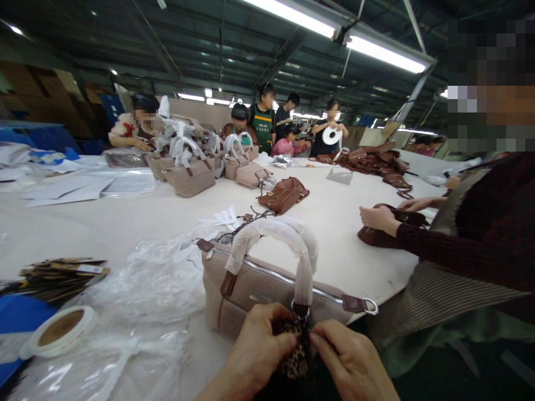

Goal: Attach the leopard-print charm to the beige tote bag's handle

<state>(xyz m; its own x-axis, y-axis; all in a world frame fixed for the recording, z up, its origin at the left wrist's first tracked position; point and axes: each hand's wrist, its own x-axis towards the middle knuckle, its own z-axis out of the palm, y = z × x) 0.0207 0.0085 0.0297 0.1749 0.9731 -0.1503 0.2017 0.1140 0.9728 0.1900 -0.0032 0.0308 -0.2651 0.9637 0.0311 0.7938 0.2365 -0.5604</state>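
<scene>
A beige ribbed handbag (267,284) stands upright on the table in front of me, its zip closed and its handles (267,231) wrapped in white tissue. From the metal ring at the near handle's base hangs a leopard-print charm (296,353). My left hand (261,345) is closed around the charm's left side, thumb pressed on it. On the other side, my right hand (349,353) pinches at the charm's edge, close under the ring. What lies between the right fingertips is too small to make out.
Clear plastic bags (146,284) and a tape roll (61,334) lie left, beside dark tags (62,275). A brown bag (286,195) and more beige handbags (190,175) stand farther back. At right, a co-worker's hand (378,218) holds a brown bag; others work behind the table.
</scene>
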